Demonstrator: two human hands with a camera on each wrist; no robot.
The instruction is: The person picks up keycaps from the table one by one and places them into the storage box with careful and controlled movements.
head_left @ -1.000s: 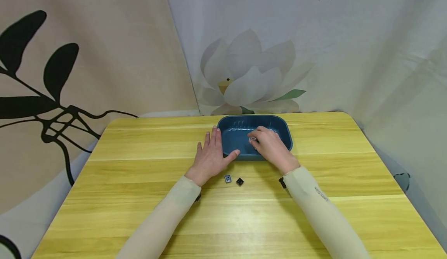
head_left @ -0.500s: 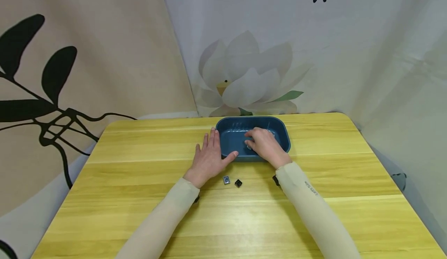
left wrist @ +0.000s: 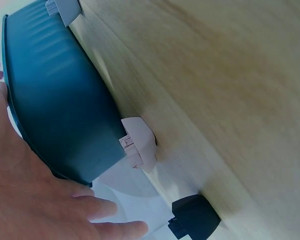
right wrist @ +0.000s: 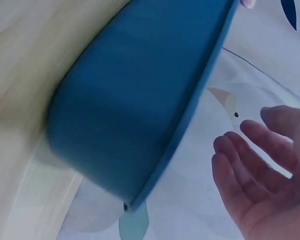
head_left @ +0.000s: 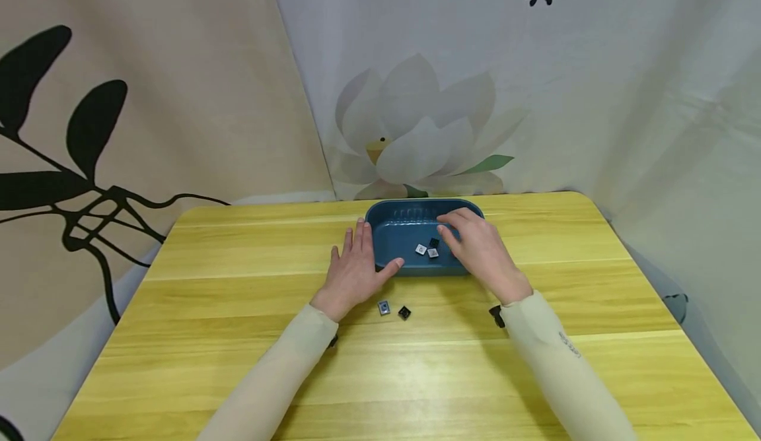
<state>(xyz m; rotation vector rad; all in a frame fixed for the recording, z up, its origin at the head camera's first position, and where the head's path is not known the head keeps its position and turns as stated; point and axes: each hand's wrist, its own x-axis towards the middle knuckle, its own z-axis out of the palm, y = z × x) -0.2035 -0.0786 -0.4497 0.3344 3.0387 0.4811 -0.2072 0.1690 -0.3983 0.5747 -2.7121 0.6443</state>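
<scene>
My left hand (head_left: 351,272) rests flat with spread fingers at the left rim of a blue tray (head_left: 410,271), its thumb along the near edge. My right hand (head_left: 481,246) hovers over the tray's right part, fingers loosely bent and holding nothing, as the right wrist view also shows. Inside the tray lie two white keycap-like squares, a left one (head_left: 421,249) and a right one (head_left: 433,253), with a black one (head_left: 434,243) behind. On the table near my left wrist sit a pale keycap-like piece (head_left: 384,307) and a black one (head_left: 404,313).
The wooden table (head_left: 267,249) carries the tray near its far edge. Behind it hangs a printed cloth (head_left: 428,111) with a flower. In the left wrist view another pale piece (left wrist: 66,10) shows beside the tray at the top.
My right hand has let go of a small white piece in the tray, then drawn up and to the right, uncovering the pieces there. My left hand keeps its place at the rim.
</scene>
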